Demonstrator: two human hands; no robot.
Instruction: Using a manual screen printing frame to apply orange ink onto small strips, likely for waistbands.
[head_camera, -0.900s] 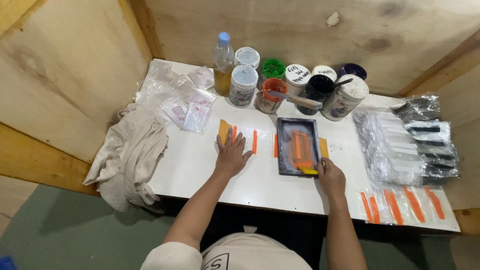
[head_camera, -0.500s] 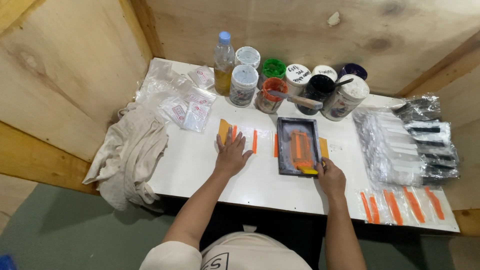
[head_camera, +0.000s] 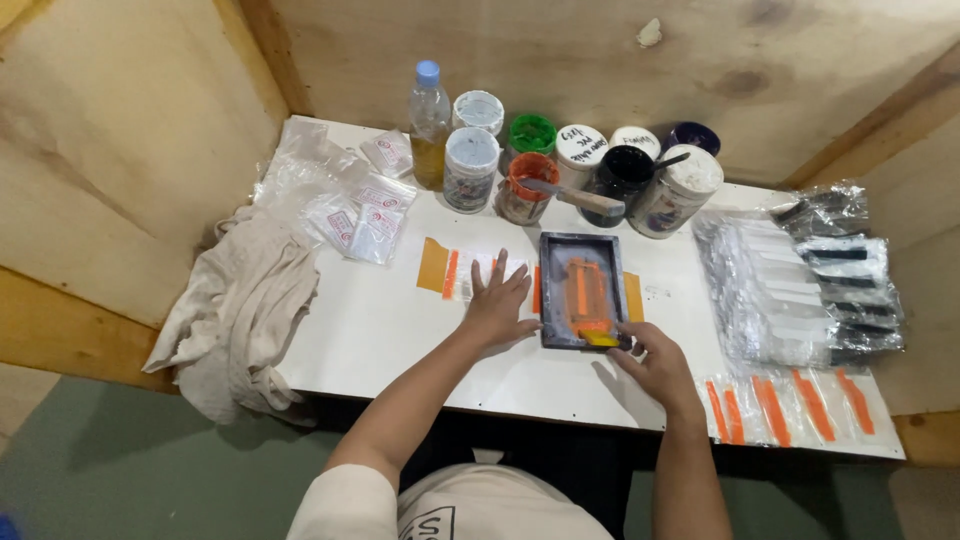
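nothing much has shifted since the earlier frames: both hands keep their places. the left hand (head_camera: 497, 305) lies flat with fingers spread on a clear strip (head_camera: 470, 272) beside the dark printing frame (head_camera: 581, 290) at the middle of the white tabletop (head_camera: 370, 330). the right hand (head_camera: 652, 362) pinches a yellow scraper (head_camera: 600, 338) at the frame's near edge. paint jars (head_camera: 530, 185) stand behind.

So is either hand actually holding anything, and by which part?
The right hand grips a small yellow squeegee by its near end on the dark screen frame. The left hand only presses flat beside it.
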